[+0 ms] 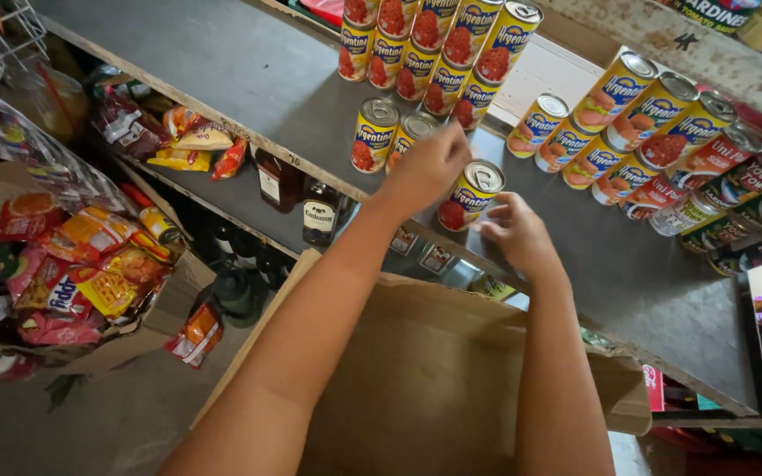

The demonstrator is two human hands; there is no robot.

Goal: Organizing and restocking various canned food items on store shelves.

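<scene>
- Nearest you, an open cardboard box (434, 370) sits under both forearms.
- Your left hand (429, 167) grips a can (413, 132) on the grey shelf (249, 79).
- Your right hand (515, 231) lies loose, touching the yellow can (472, 194) at the shelf edge.
- Expect rigid, smooth, fairly heavy metal; wrap the labelled side wall.

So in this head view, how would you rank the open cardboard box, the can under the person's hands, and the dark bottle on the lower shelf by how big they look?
1. Open cardboard box, by far the largest, though it is nearest the camera.
2 and 3. The yellow can by the left hand and right hand, and the dark bottle, partly hidden: they look alike.
</scene>
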